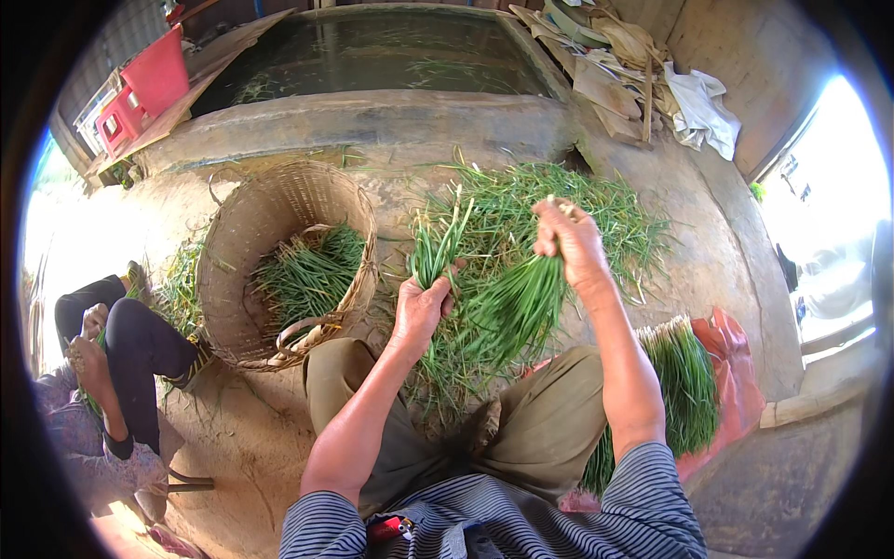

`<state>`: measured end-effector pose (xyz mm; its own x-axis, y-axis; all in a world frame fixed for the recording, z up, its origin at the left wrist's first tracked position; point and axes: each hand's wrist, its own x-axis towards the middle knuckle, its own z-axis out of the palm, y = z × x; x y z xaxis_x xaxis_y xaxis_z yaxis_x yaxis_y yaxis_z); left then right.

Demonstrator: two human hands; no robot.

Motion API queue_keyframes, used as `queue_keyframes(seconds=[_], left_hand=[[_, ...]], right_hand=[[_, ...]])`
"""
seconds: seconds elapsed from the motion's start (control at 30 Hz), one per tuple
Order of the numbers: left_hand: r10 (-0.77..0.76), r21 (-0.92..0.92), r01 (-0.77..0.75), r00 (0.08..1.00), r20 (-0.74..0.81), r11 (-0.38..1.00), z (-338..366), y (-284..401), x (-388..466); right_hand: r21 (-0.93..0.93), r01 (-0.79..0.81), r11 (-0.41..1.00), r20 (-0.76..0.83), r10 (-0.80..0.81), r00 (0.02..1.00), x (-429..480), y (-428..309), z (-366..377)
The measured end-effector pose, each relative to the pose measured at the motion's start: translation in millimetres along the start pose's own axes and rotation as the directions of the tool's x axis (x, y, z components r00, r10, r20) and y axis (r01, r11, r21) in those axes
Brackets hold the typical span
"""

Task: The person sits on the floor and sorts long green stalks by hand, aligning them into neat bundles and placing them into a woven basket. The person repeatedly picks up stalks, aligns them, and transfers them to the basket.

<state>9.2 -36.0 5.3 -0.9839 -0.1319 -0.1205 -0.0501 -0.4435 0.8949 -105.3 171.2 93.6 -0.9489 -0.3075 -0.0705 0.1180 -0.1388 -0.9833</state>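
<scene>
My left hand (422, 307) is closed around a small bunch of green chives (441, 241), whose pale ends point up and away from me. To its right, my right hand (569, 237) grips a thicker bunch of chives (520, 307) by the pale stem ends, and the long green leaves hang down to the left. Beneath both hands, a loose pile of chive leaves and trimmings (594, 195) covers the floor. A woven bamboo basket (279, 182) leans toward me on the left, with more chives (307, 272) inside.
Beside my right leg, neatly lined-up chives (681, 384) lie on a red plastic sheet (740, 377). A co-worker's hands (89, 349) hold greens at far left. Ahead stands a concrete water tank (363, 122), with a pink bucket (157, 70) at left and boards (607, 91) at right.
</scene>
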Motion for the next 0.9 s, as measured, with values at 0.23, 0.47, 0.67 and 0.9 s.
queue_keyframes(seconds=[0.23, 0.47, 0.67, 0.9], left_hand=[[-0.095, 0.083, 0.085, 0.989, 0.113, 0.993, 5, -1, -6], [-0.201, 0.006, 0.203, 0.965, 0.167, 0.979, 6, 2, -5], [-0.194, 0.047, 0.188, 0.966, 0.171, 0.981, 2, -5, -5], [-0.135, -0.055, 0.13, 0.986, -0.1, 0.99, -11, -4, 6]], right_hand=[[-0.203, -0.035, 0.979, 0.166, 0.069, 0.984, -6, 15, 44], [-0.287, -0.057, 0.956, 0.139, 0.1, 0.985, -7, 18, 39], [-0.035, -0.031, 0.999, 0.022, 0.032, 0.999, -6, 7, 27], [0.221, 0.298, 0.929, -0.242, -0.243, 0.939, 1, -34, -63]])
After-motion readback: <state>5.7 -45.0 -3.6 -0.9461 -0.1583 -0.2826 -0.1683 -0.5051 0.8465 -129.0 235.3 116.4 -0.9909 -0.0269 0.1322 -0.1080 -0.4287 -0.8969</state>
